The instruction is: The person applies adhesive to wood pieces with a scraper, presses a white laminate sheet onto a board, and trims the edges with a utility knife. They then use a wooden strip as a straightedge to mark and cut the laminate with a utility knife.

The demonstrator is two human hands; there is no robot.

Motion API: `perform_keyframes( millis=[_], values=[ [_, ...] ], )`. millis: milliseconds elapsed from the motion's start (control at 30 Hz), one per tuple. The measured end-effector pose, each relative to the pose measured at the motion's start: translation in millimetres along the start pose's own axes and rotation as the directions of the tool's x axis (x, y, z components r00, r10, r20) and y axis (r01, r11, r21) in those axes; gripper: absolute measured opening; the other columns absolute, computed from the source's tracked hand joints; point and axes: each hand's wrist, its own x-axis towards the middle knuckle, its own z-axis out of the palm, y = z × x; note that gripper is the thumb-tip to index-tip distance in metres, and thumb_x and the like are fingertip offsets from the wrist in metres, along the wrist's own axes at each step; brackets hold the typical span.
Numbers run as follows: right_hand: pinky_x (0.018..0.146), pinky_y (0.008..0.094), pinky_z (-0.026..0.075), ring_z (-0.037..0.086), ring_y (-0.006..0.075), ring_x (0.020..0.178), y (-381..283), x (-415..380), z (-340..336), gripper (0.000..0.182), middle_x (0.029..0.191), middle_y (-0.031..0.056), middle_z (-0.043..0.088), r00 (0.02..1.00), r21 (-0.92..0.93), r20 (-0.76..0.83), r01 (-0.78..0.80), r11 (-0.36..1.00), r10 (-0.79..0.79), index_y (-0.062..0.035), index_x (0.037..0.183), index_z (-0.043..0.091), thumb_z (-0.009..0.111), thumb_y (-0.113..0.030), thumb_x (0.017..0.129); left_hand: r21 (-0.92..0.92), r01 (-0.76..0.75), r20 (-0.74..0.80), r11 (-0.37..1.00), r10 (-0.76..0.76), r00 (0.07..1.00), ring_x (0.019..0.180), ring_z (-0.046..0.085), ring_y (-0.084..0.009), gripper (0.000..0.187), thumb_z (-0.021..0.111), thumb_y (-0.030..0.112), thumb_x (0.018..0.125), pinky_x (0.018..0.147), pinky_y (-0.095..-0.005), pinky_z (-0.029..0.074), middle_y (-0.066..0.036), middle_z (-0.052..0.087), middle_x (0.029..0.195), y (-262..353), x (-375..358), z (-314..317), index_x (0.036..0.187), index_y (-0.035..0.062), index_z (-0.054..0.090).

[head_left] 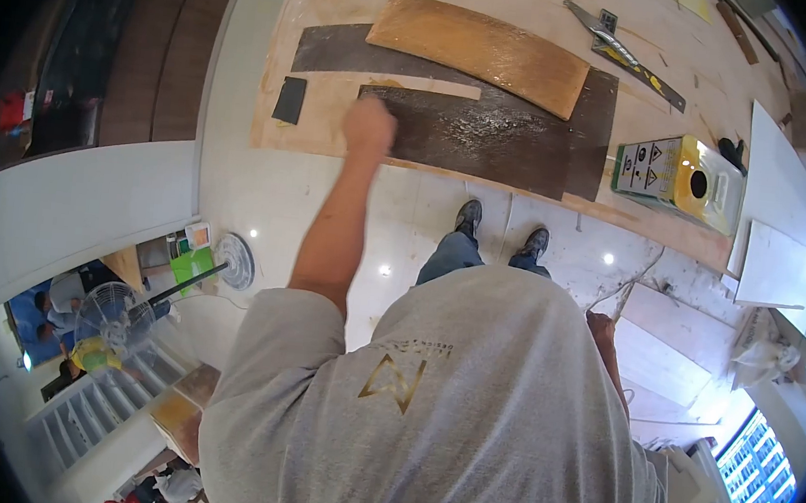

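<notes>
My left hand (370,126) is stretched forward over the near left part of a dark brown sheet (489,144) with a wet, shiny patch. Its fingers look closed, and what they hold, if anything, is hidden. A small dark pad (289,100) lies to its left. Beyond it, a pale strip (427,86) lies along the dark sheet. A glossy orange-brown curved panel (483,50) rests across another dark piece (330,49). My right hand (600,326) is low beside my body, partly hidden by my shirt, its fingers not clear.
The wooden worktable (282,49) also holds a handsaw (630,63) and a yellow-and-green metal can (673,179). White boards (789,271) stand at the right. A fan (116,316) and people (58,303) are at the lower left. Planks (675,323) lie on the floor.
</notes>
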Motion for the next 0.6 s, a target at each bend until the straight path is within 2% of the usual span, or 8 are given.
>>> perform_keyframes(
  millis=[100,133,167,267,433,500,567,600],
  values=[
    [0.045,0.0265,0.041,0.062,0.0131,0.062,14.9,-1.4,-5.3,0.026,0.075,0.0044,0.065,1.0,0.017,-0.011,0.019,1.0,-0.019,-0.006,0.093,0.066,0.071,-0.031,0.089,0.003,-0.216,0.098,0.976,0.215,0.972,0.084,0.072,-0.0359,0.017,0.061,0.012,0.084,0.073,-0.0472,0.059,-0.021,0.072,0.088,93.5,-37.2,18.9,0.087,0.0024,0.075],
    [0.045,0.0264,0.041,0.062,0.0129,0.062,20.6,-1.6,-6.9,0.025,0.075,0.0043,0.065,1.0,-0.005,-0.008,0.026,1.0,-0.026,-0.0063,0.092,0.066,0.071,-0.03,0.089,-0.061,-0.292,0.009,0.954,0.293,0.956,0.085,0.072,-0.0361,0.017,0.06,0.011,0.085,0.071,-0.0457,0.059,-0.021,0.071,0.089,122.8,-54.1,35.5,0.087,0.0015,0.074],
    [0.045,0.0264,0.041,0.062,0.0127,0.061,17.3,-6.0,-8.4,0.024,0.075,0.0042,0.065,1.0,-0.015,-0.014,0.002,1.0,-0.003,-0.0065,0.092,0.066,0.071,-0.03,0.089,-0.055,-0.344,0.06,0.937,0.347,0.936,0.086,0.07,-0.0357,0.018,0.06,0.014,0.082,0.077,-0.0468,0.058,-0.021,0.071,0.088,155.5,-69.6,49.1,0.085,0.0034,0.074],
    [0.044,0.0269,0.041,0.061,0.0125,0.06,-4.5,-26.3,-14.1,0.022,0.074,0.0037,0.065,0.996,-0.034,-0.038,-0.076,0.997,0.075,-0.0065,0.09,0.066,0.07,-0.028,0.09,-0.231,-0.521,0.064,0.822,0.547,0.835,0.089,0.07,-0.0367,0.017,0.062,0.013,0.08,0.077,-0.0466,0.057,-0.021,0.07,0.09,234.5,-113.6,52.9,0.089,0.0024,0.073],
    [0.044,0.0277,0.042,0.061,0.0131,0.059,21.6,-27.7,-23.1,0.025,0.074,0.0036,0.066,0.999,-0.071,-0.004,-0.044,0.997,0.044,-0.006,0.086,0.065,0.07,-0.03,0.088,-0.467,-0.444,0.23,0.764,0.59,0.774,0.091,0.07,-0.0406,0.019,0.066,0.012,0.077,0.08,-0.0481,0.058,-0.025,0.071,0.091,266.7,-118.2,11.1,0.09,0.0013,0.074],
    [0.045,0.0281,0.043,0.061,0.0137,0.06,21.7,-31.8,-24.8,0.027,0.075,0.0044,0.066,0.997,-0.045,-0.033,-0.076,0.996,0.074,-0.0058,0.085,0.064,0.071,-0.032,0.087,-0.395,-0.379,0.366,0.837,0.522,0.77,0.094,0.07,-0.0411,0.023,0.067,0.012,0.076,0.084,-0.0496,0.056,-0.025,0.072,0.096,249.2,-84.5,31.3,0.095,0.0011,0.074],
    [0.046,0.0288,0.044,0.062,0.0145,0.062,26.2,-36.1,-25.1,0.03,0.076,0.0055,0.067,0.995,-0.026,-0.064,-0.082,0.996,0.08,-0.0053,0.086,0.065,0.071,-0.034,0.086,-0.405,-0.223,0.313,0.887,0.364,0.877,0.094,0.07,-0.0406,0.025,0.067,0.014,0.078,0.083,-0.0494,0.056,-0.024,0.072,0.098,214.1,-59.5,12.2,0.098,0.0006,0.074],
    [0.047,0.0292,0.045,0.063,0.015,0.063,30.5,-38.0,-25.5,0.031,0.076,0.006,0.067,0.994,-0.015,-0.074,-0.083,0.996,0.082,-0.005,0.087,0.065,0.072,-0.035,0.086,-0.399,-0.244,0.243,0.884,0.359,0.901,0.093,0.07,-0.0397,0.025,0.067,0.017,0.079,0.084,-0.0484,0.056,-0.023,0.072,0.097,187.1,-40.9,25.0,0.097,0.0007,0.074]
  ],
)
